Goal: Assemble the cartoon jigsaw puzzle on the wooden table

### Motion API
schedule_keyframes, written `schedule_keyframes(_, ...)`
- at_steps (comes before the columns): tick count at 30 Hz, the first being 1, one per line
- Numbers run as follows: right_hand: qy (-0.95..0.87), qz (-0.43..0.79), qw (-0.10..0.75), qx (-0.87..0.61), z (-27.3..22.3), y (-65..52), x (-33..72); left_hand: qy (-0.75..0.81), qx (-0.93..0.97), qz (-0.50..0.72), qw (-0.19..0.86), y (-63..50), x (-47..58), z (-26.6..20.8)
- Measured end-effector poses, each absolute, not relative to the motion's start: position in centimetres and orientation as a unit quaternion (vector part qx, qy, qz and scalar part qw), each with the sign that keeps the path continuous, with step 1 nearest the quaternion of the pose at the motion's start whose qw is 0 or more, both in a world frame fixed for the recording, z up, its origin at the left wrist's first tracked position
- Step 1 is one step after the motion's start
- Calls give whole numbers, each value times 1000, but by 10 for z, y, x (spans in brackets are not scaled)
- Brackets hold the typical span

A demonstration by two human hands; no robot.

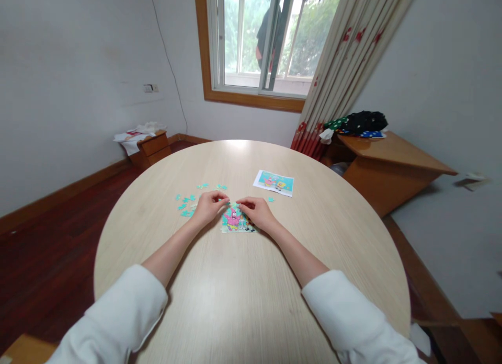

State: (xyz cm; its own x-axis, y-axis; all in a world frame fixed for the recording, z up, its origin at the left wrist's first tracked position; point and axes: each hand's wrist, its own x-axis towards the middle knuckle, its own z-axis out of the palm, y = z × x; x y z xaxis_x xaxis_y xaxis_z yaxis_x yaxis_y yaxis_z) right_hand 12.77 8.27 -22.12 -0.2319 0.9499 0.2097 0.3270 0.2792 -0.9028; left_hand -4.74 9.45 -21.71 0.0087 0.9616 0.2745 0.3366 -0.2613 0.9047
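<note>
A partly assembled jigsaw puzzle [234,220] lies flat on the round table, with a pink starfish cartoon figure on it. My left hand [209,206] is at its upper left corner, thumb and fingers pinched together; what they hold is too small to make out. Over the upper right part rests my right hand [257,211], its fingertips closed on a small teal jigsaw piece [236,205] at the puzzle's top edge. This hand covers some of the puzzle's right side. Loose teal jigsaw pieces [184,207] are scattered left of my left hand.
Beyond my right hand lies a printed reference picture [276,183], with one loose piece [271,199] near it. The pale wooden table [243,285] has a rounded edge. Behind it are a window, a curtain [345,60] and a cabinet [392,152] with cloths on top.
</note>
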Motion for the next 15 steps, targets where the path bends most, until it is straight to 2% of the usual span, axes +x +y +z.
schedule_keyframes(7, -688, 381, 407, -464, -222, 82, 128, 515, 617, 477, 355, 98, -45, -222)
schedule_keyframes(15, -692, 376, 405, -465, -222, 82, 127, 522, 628, 466, 339, 99, -43, -224)
